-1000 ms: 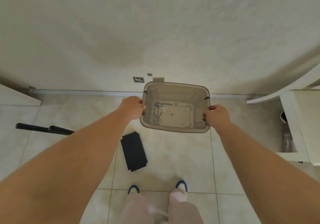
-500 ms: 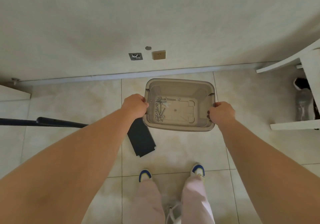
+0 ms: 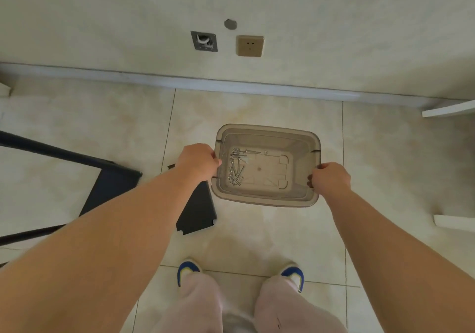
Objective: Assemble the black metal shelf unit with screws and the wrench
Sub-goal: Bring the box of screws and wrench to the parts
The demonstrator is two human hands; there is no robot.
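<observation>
Both hands, left (image 3: 199, 161) and right (image 3: 330, 178), are gripping the bin (image 3: 267, 199) rim, carrying screws (image 3: 236, 167); setting it down beside the panel (image 3: 198, 212) likely comes next.

A tan wall socket (image 3: 249, 46) sits on the pale wall beside a grey open wall box (image 3: 204, 41), a small round grey cap (image 3: 230, 24) above them; white furniture edges (image 3: 448, 108) show at right; beige floor tiles (image 3: 257, 232) below.

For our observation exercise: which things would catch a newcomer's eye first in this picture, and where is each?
First, the clear plastic bin at centre, held at its side rims by the left hand and right hand, with loose screws along its left side. Next, the black metal panel on the tiled floor below the left hand.
</observation>
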